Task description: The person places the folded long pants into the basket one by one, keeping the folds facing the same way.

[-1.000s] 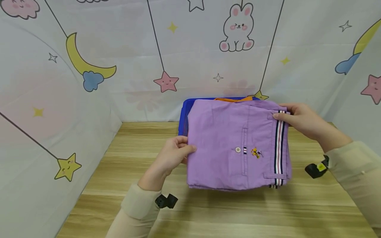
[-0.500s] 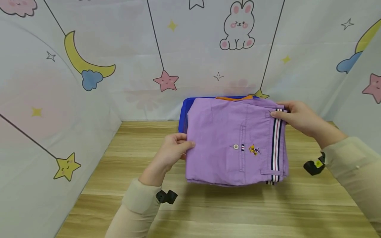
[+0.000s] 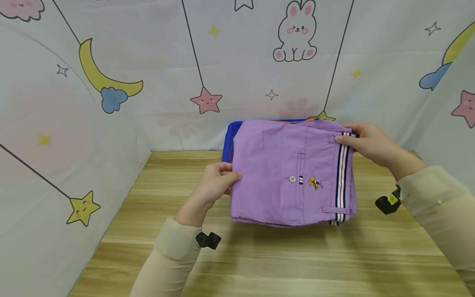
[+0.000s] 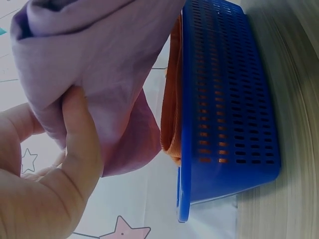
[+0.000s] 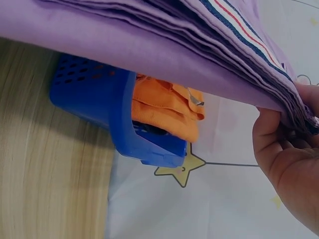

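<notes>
Folded purple trousers (image 3: pixel 267 177) with a striped waistband, a button pocket and a small embroidered figure are held up off the table between both hands. My left hand (image 3: pixel 215 183) pinches their left edge, thumb on top. At the waistband end, my right hand (image 3: pixel 375 146) grips the upper right corner; in the right wrist view its fingers wrap the stacked layers. Behind and below the trousers stands a blue slotted plastic basket (image 4: pixel 229 94), mostly hidden in the head view. Folded orange clothing (image 5: pixel 164 104) lies in the basket, reaching its rim.
The wood-grain table (image 3: pixel 167 264) spreads in front of and beside the basket. A white cloth backdrop (image 3: pixel 167 49) printed with stars, a moon and a rabbit hangs behind the table and along both sides.
Both hands have carried the purple trousers slightly up and away from the person, with a small shift left. They now cover more of the orange clothing at the basket's back rim.
</notes>
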{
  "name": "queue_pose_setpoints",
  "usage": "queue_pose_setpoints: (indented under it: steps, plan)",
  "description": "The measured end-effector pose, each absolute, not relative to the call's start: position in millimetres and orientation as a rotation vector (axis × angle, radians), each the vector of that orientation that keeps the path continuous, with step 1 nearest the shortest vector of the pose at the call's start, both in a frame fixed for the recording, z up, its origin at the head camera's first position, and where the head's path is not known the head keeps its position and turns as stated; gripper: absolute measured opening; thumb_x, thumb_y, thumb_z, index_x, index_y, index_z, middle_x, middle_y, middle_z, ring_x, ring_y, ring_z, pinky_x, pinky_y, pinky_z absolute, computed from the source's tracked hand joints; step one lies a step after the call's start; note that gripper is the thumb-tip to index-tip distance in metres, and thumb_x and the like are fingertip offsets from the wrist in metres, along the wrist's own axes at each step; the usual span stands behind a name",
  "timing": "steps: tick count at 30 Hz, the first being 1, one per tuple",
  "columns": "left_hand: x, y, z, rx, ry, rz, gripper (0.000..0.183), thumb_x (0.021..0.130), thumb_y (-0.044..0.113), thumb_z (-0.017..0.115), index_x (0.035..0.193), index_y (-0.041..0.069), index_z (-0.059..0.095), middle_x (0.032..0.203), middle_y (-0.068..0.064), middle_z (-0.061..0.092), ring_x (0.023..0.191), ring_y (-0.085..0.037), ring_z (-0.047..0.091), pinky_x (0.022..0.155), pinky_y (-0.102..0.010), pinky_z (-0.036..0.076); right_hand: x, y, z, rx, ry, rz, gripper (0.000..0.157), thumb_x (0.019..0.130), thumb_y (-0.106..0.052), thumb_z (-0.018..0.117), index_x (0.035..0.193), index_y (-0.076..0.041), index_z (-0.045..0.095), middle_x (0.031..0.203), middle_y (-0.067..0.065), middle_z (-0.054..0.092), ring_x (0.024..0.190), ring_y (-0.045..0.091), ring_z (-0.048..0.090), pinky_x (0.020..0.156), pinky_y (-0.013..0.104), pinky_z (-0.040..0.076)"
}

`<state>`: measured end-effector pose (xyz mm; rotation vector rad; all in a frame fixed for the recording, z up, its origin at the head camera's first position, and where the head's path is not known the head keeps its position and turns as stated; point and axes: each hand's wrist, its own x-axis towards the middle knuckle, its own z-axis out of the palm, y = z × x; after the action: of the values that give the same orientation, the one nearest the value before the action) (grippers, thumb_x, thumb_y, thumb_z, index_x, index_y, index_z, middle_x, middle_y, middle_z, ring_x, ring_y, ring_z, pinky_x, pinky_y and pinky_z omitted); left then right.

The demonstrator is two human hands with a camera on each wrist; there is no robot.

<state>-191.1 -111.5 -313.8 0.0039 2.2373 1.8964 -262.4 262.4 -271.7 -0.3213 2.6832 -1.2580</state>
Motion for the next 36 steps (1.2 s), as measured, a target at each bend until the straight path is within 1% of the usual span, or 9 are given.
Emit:
queue_pose_setpoints:
  steps: [6,10,15,18,22,26,36]
  plan:
    - [-194.6,-111.9,-314.4,-0.009,2.253,1.89,0.033,0.089,0.007,0.061,0.118,-0.008,0.057,0.089,-0.013,0.067,0.067,-0.013,0.063,0.057,-0.026,0.055,-265.5,260.5,-271.6,-0.31,2.716,-1.255,0.057,0.096,-0.033,0.052,0.137,0.005,0.043,0.099,0.002,0.064,0.078,0.001,0.061,0.072,0.02,0.053]
    - [-197.7,-111.8,-314.5,-0.026,2.267,1.886,0.033,0.089,0.007,0.061,0.118,-0.007,0.057,0.09,-0.013,0.067,0.068,-0.013,0.062,0.056,-0.025,0.054,-267.1,259.3,-271.2,-0.314,2.741,-1.243,0.056,0.096,-0.033,0.053,0.136,0.005,0.044,0.098,0.003,0.065,0.077,0.001,0.06,0.071,0.02,0.054]
    - [-201.1,-112.1,-314.7,-0.055,2.284,1.874,0.032,0.089,0.008,0.061,0.118,-0.006,0.058,0.088,-0.012,0.067,0.066,-0.012,0.061,0.054,-0.024,0.053,-271.3,258.1,-272.3,-0.309,2.771,-1.213,0.056,0.095,-0.034,0.054,0.136,0.004,0.046,0.101,0.006,0.064,0.076,0.0,0.06,0.07,0.019,0.054]
    - [-202.9,-112.6,-315.3,-0.06,2.283,1.87,0.033,0.089,0.008,0.061,0.119,-0.005,0.057,0.09,-0.013,0.067,0.067,-0.012,0.061,0.054,-0.024,0.053,-273.5,257.2,-272.6,-0.295,2.763,-1.224,0.056,0.096,-0.032,0.054,0.137,0.004,0.044,0.107,0.011,0.062,0.077,-0.002,0.059,0.07,0.018,0.053]
    - [-205.2,-112.8,-316.1,-0.064,2.277,1.876,0.034,0.089,0.007,0.06,0.12,-0.006,0.057,0.093,-0.014,0.067,0.068,-0.012,0.062,0.055,-0.024,0.053,-275.6,256.0,-271.6,-0.292,2.77,-1.214,0.055,0.096,-0.031,0.053,0.137,0.004,0.044,0.109,0.013,0.06,0.076,-0.003,0.058,0.069,0.017,0.053]
    - [-207.9,-113.2,-316.7,-0.072,2.269,1.888,0.034,0.089,0.007,0.06,0.12,-0.005,0.057,0.094,-0.014,0.067,0.069,-0.012,0.061,0.056,-0.024,0.053,-276.9,254.9,-269.5,-0.289,2.794,-1.192,0.054,0.096,-0.032,0.054,0.136,0.003,0.045,0.105,0.011,0.062,0.075,0.0,0.059,0.068,0.019,0.053]
    - [-211.9,-112.7,-311.9,-0.102,2.253,1.9,0.034,0.09,0.007,0.059,0.121,-0.005,0.056,0.094,-0.013,0.066,0.067,-0.012,0.062,0.058,-0.024,0.054,-278.4,249.9,-265.7,-0.252,2.801,-1.235,0.054,0.095,-0.035,0.055,0.135,0.002,0.047,0.103,0.009,0.06,0.077,0.003,0.059,0.069,0.02,0.053]
